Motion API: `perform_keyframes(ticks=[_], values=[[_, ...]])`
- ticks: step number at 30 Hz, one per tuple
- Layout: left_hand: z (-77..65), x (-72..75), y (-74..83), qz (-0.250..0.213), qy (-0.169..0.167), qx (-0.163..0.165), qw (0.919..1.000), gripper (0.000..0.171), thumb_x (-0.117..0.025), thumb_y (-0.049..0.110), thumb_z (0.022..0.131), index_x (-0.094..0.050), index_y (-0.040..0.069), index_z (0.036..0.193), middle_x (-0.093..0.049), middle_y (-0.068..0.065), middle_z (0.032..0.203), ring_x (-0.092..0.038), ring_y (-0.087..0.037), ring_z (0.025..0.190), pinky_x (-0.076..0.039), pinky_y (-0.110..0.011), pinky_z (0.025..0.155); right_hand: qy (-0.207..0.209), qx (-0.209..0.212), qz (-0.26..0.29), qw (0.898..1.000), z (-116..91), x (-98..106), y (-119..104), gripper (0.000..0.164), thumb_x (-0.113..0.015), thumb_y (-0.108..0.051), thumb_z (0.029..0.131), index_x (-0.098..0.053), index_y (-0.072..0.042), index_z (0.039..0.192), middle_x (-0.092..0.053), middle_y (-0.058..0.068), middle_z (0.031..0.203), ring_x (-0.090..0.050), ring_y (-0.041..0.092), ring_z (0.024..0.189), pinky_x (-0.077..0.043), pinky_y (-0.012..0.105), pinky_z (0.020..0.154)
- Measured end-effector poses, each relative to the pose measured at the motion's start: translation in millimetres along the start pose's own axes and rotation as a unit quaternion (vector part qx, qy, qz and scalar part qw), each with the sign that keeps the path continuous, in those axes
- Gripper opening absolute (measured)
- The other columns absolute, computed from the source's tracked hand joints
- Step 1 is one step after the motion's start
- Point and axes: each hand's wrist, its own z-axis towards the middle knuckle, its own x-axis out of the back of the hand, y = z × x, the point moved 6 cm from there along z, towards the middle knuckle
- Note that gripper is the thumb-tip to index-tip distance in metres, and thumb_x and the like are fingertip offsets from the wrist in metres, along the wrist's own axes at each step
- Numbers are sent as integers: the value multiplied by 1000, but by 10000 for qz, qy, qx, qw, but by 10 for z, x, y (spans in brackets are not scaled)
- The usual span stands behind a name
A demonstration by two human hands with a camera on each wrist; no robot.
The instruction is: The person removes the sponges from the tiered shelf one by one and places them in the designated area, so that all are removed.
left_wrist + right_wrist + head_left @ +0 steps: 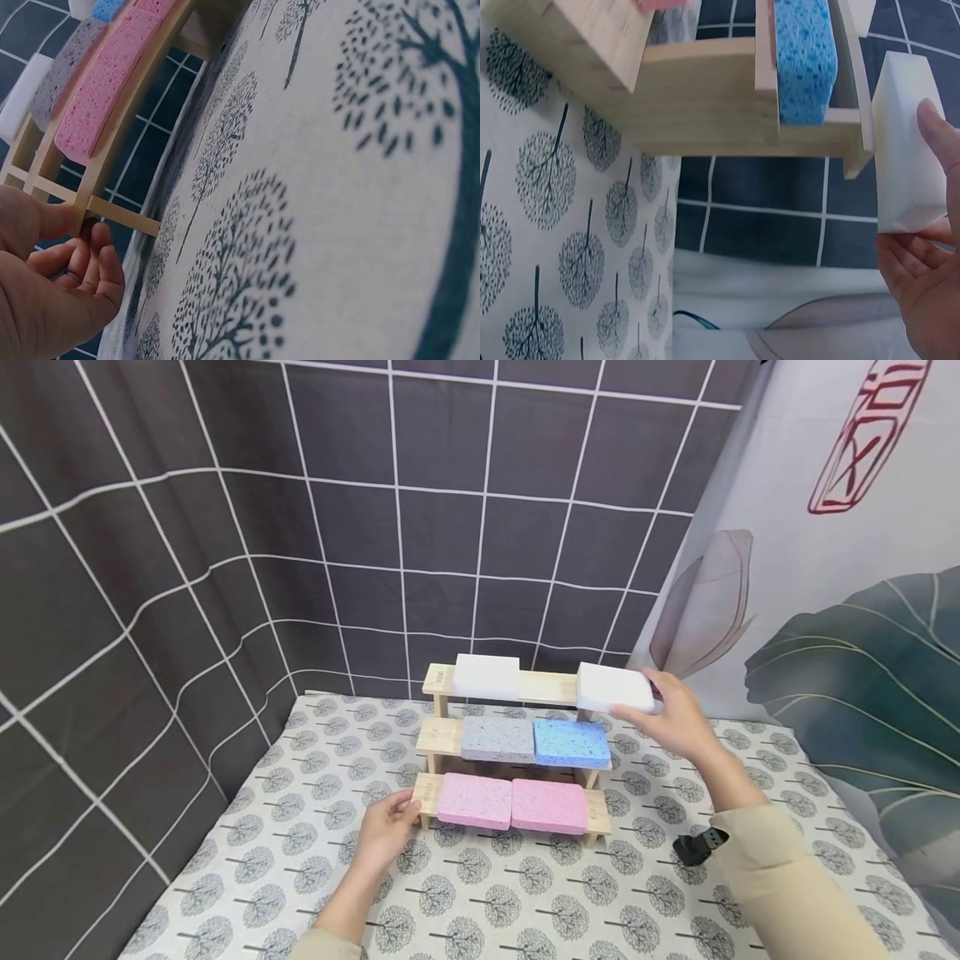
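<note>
A three-tier wooden rack (pixel 550 686) stands on the cloth. My left hand (pixel 385 832) pinches the left end of its lowest step between thumb and fingers; the left wrist view shows the thumb on top. With my right hand (pixel 675 720) I grip a white sponge-like block (pixel 615 687) by its right end, at the right end of the top step. Whether that block bears on the step I cannot tell. A second white block (pixel 487 675) rests farther left on this step. The middle step holds a grey sponge (pixel 497 737) and a blue sponge (pixel 572 742).
Two pink sponges (pixel 474 799) lie side by side on the lowest step. Under the rack spreads a tree-print cloth (pixel 495 902). Dark gridded curtain (pixel 442 527) hangs behind and to the left; a pale leaf-print sheet (pixel 795 577) hangs at the right.
</note>
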Motion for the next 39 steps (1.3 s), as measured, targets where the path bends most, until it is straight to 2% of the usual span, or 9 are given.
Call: perform_keyframes(ticks=[4,10,22,25,29,31,35,39], values=[[0,-2,-4,17,-6,55,10000,38,-61,7,98,-57,-11,132,-66,-14,101,-66,-22,89,-60,-29,75,54,-36,-52,10000,-36,68,43,82,-80,-38,86,-45,8,144,-56,32,129,-53,45,111,-45,58,89],[6,4,-7,79,43,35,10000,38,-62,8,98,-58,-10,131,-66,-13,100,-66,-21,89,-59,-28,76,-8,-248,-17,9997,-98,156,114,91,-79,-39,88,-35,13,148,-45,38,141,-46,53,124,-39,69,100],[17,6,-5,54,50,-23,10000,38,-62,7,98,-58,-12,130,-67,-14,101,-66,-20,88,-59,-26,75,37,-310,-8,9995,-219,278,315,87,-79,-37,88,-37,11,148,-47,38,139,-49,52,120,-43,68,95],[9,6,-1,74,62,-21,10000,38,-62,7,98,-58,-12,130,-67,-14,101,-66,-20,88,-59,-26,75,151,-234,-93,9996,-265,285,374,80,-80,-35,87,-44,9,143,-53,35,131,-53,48,113,-45,63,90],[-3,4,-3,2,28,-1,10000,39,-62,6,98,-57,-12,131,-66,-14,102,-66,-20,88,-60,-27,75,364,-160,-117,9991,-332,276,446,69,-82,-32,86,-52,5,135,-59,28,118,-55,42,105,-46,48,83],[-10,1,-11,-1,9,0,10000,39,-62,6,98,-57,-12,131,-66,-14,102,-66,-20,89,-60,-27,75,438,-195,-120,9988,-378,262,494,68,-82,-32,86,-52,5,135,-59,26,117,-56,42,105,-46,45,83],[-14,4,-21,48,53,-58,10000,38,-63,7,97,-58,-12,130,-67,-14,101,-65,-20,88,-59,-26,73,423,-334,11,9985,-456,211,594,73,-83,-32,86,-49,8,137,-57,30,121,-57,48,111,-49,56,90],[3,5,-6,5,79,-142,9999,37,-62,5,97,-59,-13,129,-68,-14,98,-65,-20,86,-58,-24,71,325,-523,46,9981,-499,165,665,81,-82,-35,86,-44,11,141,-54,36,127,-54,53,115,-44,68,94]])
